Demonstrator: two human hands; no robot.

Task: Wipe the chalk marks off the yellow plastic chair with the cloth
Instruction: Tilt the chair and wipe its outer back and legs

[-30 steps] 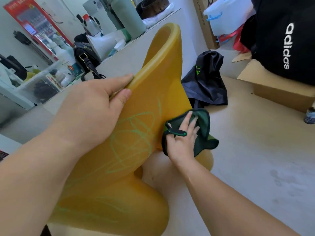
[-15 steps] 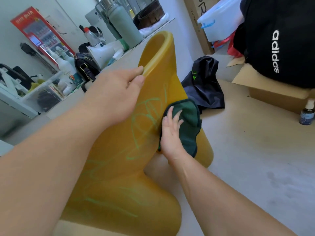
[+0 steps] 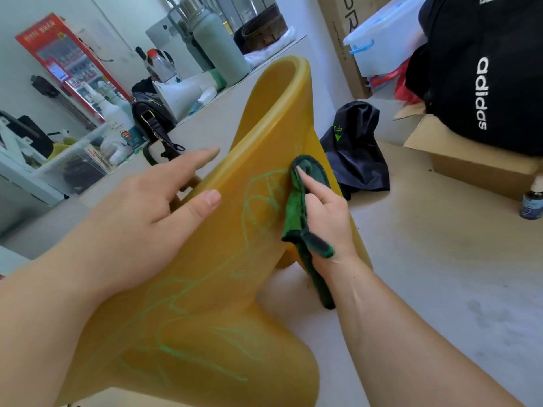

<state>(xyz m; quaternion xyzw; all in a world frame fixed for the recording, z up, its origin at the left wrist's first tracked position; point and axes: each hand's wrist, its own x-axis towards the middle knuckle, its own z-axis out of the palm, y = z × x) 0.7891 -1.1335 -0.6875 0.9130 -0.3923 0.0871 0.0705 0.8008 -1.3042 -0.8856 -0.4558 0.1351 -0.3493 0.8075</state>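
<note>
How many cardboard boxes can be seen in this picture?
2. One tall cardboard box stands against the far wall beside the white plastic bin. One open cardboard box lies at right under the black bag. Others may be hidden.

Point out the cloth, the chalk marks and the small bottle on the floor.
cloth (image 3: 295,212): head view, middle of the folded part against the chair.
chalk marks (image 3: 258,201): head view, green loop beside the cloth.
small bottle (image 3: 531,202): head view, dark body, far right.
</note>
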